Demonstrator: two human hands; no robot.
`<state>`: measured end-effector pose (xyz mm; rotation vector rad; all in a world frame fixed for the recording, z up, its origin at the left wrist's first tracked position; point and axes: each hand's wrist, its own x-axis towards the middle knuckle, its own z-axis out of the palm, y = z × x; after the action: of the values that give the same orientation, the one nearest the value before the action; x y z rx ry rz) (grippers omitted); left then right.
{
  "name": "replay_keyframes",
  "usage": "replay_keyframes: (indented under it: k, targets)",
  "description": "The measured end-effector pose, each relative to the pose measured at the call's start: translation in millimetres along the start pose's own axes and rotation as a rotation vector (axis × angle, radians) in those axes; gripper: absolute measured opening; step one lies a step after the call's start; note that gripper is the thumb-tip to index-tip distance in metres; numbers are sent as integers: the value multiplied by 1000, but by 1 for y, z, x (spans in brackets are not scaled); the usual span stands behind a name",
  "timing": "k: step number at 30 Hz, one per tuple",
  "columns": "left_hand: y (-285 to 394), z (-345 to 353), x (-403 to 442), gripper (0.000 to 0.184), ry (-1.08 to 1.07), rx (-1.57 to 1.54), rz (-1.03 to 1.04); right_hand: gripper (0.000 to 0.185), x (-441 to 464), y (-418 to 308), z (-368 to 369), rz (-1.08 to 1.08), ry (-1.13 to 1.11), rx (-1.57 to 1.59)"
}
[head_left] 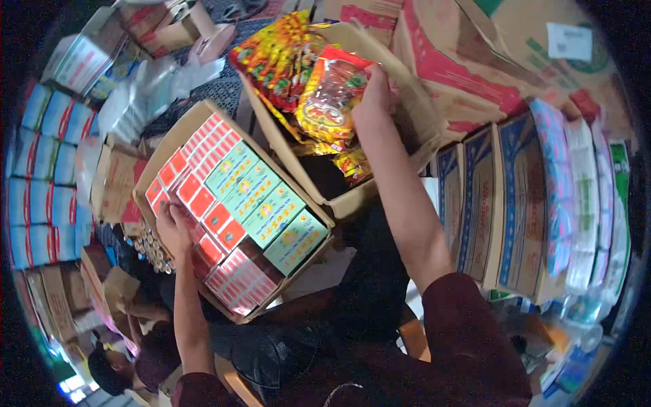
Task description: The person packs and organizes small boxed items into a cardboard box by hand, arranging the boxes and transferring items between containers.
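My right hand (375,91) is closed on the upper edge of a clear-fronted packet (331,95) with red and yellow print. It holds the packet over an open cardboard box (415,91). More yellow-and-red packets (281,57) stand bunched at that box's left side, and another packet (352,165) lies at its near end. My left hand (175,227) rests on the left part of a second carton (154,163), its fingers laid over small red boxes (218,216). Green printed boxes (261,207) fill the right part of this carton. Both cartons sit close together in front of my lap.
Blue packs (51,180) are stacked at the far left. Upright cardboard cartons (519,203) and plastic-wrapped packs (580,197) line the right side. Large cardboard boxes (468,61) stand behind. Plastic wrapping (146,91) lies at the upper left. Another person (129,359) is at the lower left.
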<state>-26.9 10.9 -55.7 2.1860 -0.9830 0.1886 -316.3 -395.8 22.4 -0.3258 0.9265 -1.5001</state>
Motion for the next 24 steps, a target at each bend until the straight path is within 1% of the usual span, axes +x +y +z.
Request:
replay_keyframes:
  k: [1, 2, 3, 4, 5, 6, 7, 8, 9, 12, 14, 15, 17, 21, 22, 24]
  targets:
    - [2, 1, -1, 39, 17, 33, -17, 28, 57, 27, -23, 85, 41, -112]
    - [1, 3, 0, 39, 35, 66, -34, 29, 80, 35, -33, 173, 82, -223]
    - [0, 2, 0, 39, 49, 102, -48, 29, 95, 48, -51, 167, 101, -203]
    - [-2, 1, 0, 39, 38, 101, -20, 32, 92, 53, -63, 406, -151, -206]
    - [-4, 1, -1, 40, 11, 42, -71, 35, 87, 55, -70, 635, -411, -202]
    - [-4, 2, 0, 41, -17, -17, -124, 38, 79, 49, -66, 750, -412, -164]
    - [0, 3, 0, 41, -29, -18, -100, 42, 66, 39, -57, 865, -415, -127]
    - [3, 4, -2, 42, 7, 0, -76, 42, 49, 34, -49, 854, -400, -105]
    - [5, 4, 0, 43, 39, 18, -51, 51, 29, 30, -38, 681, -336, -128]
    - [-2, 3, -1, 44, 16, 53, -22, 80, -24, 36, -10, 167, -129, -231]
    - [-2, 7, 1, 45, -2, 73, -9, 97, -48, 53, -2, -390, -161, -969]
    - [3, 6, 1, 46, -20, 79, -25, 97, -62, 57, 3, -383, -144, -971]
    - [9, 3, -1, 47, -49, 96, -64, 103, -85, 62, 14, -325, -227, -1048]
    - [-24, 7, 1, 48, -61, 4, -65, 106, -90, 60, 24, -210, -242, -1003]
    - [-20, 7, 0, 48, -61, 9, -71, 106, -90, 63, 26, -204, -247, -1006]
    - [-13, 9, 0, 47, -67, -26, -73, 105, -83, 68, 34, -212, -131, -1019]
